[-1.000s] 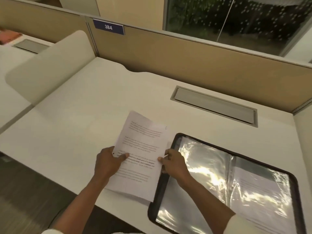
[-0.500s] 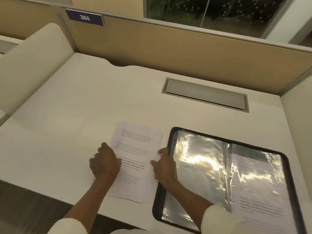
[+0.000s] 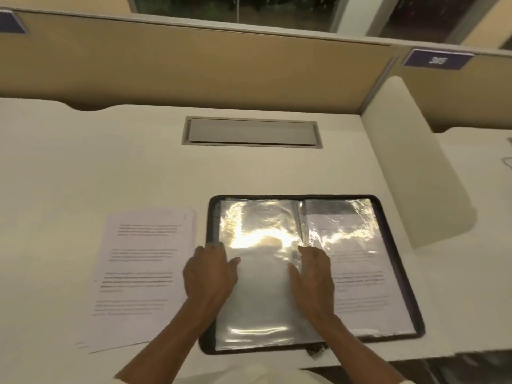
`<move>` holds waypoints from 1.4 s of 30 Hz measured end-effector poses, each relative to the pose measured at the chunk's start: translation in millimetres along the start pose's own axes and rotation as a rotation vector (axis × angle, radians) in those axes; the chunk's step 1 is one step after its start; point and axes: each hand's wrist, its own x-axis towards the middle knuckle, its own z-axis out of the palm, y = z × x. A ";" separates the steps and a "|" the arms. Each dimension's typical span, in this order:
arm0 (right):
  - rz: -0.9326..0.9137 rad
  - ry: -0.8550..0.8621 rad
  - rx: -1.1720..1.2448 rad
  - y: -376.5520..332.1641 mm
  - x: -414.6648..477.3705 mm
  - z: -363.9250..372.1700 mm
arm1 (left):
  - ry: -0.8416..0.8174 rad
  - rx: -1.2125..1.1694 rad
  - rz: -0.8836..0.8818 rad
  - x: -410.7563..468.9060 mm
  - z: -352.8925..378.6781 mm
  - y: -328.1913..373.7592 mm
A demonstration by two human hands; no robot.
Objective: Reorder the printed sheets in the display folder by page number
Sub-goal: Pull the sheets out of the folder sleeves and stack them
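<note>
While the display folder [image 3: 313, 273] lies open on the desk [image 3: 83, 162], both hands rest flat on its left side. The left hand [image 3: 209, 275] presses on the left edge of an empty plastic sleeve [image 3: 260, 295], with the fingers together and the thumb a little apart; it grips nothing. The right hand [image 3: 313, 275] lies near the spine, fingers loosely spread on the plastic, also holding nothing. A stack of printed sheets [image 3: 144, 273] lies just beside the folder, on its left, not quite squared. One printed sheet [image 3: 360, 286] sits inside the right sleeve. I judge the task is in its middle part: most sheets are out of the folder, and putting them back by page number is left to do. The page numbers are too blurred to read. The desk is pale and smooth, with a grey cable hatch [image 3: 252, 132] behind the folder. A beige partition [image 3: 194, 67] closes the back, a rounded white divider [image 3: 410, 167] stands on the right, and a dark window [image 3: 235, 8] is above
</note>
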 end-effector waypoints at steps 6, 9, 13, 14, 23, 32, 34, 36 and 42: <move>0.167 0.000 -0.297 90.8 -9.1 -48.2 | -0.078 -0.037 0.364 -11.5 44.2 89.4; 0.314 -0.015 -0.319 119.7 -15.0 -63.0 | -0.099 -0.026 0.529 -19.6 71.0 120.5; 0.367 -0.062 -0.386 148.4 -20.4 -75.7 | -0.154 0.029 0.576 -33.3 92.8 151.8; 0.356 -0.074 -0.393 150.7 -20.7 -77.9 | -0.172 0.042 0.561 -36.8 95.7 157.6; 0.156 -0.134 -0.342 155.3 -9.3 -85.5 | -0.113 -0.227 0.351 -36.2 108.0 183.0; -0.072 -0.175 -0.306 176.7 1.3 -90.2 | -0.226 0.029 0.360 -52.7 137.9 187.6; -0.180 -0.149 -0.300 176.8 2.5 -91.0 | -0.205 -0.003 0.343 -53.7 143.0 188.2; -0.293 -0.175 -0.280 171.2 2.1 -91.6 | -0.133 -0.121 0.301 -54.9 144.8 193.6; -0.414 -0.545 -0.157 147.8 -4.6 -114.0 | 0.087 -0.644 -0.217 -52.2 100.6 235.1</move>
